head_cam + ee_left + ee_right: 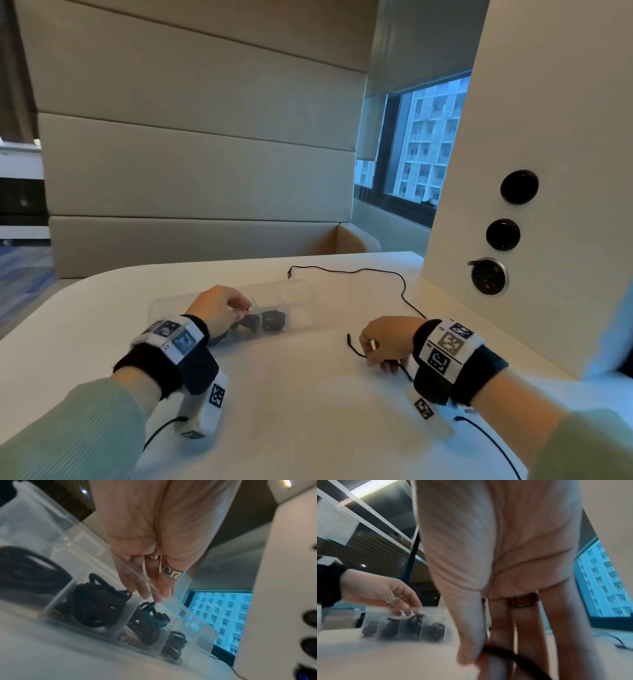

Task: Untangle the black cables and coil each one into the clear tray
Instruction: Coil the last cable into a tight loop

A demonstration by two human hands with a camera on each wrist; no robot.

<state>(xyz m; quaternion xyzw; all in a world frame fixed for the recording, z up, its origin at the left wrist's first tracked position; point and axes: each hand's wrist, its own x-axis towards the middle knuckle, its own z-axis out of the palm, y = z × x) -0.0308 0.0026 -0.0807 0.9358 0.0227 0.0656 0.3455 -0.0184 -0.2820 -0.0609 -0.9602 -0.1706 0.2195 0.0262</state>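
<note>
A clear tray (pixel 303 291) with compartments lies on the white table (pixel 291 394), left of centre. Several black coiled cables (pixel 272 320) sit in its compartments, and the left wrist view shows one coil per compartment (pixel 96 601). My left hand (pixel 246 306) hovers over the tray, its straight fingers (pixel 144 588) pointing down at a divider and holding nothing. One loose black cable (pixel 359 270) snakes across the table's far side to my right hand (pixel 371 356). The right hand pinches that cable (pixel 513 657) between thumb and fingers near its free end.
A white pillar with round black sockets (pixel 519 186) stands on the table's right side, close to my right wrist. A padded bench back (pixel 198 171) rises beyond the far edge. Thin wrist-camera wires (pixel 493 442) trail toward the near edge.
</note>
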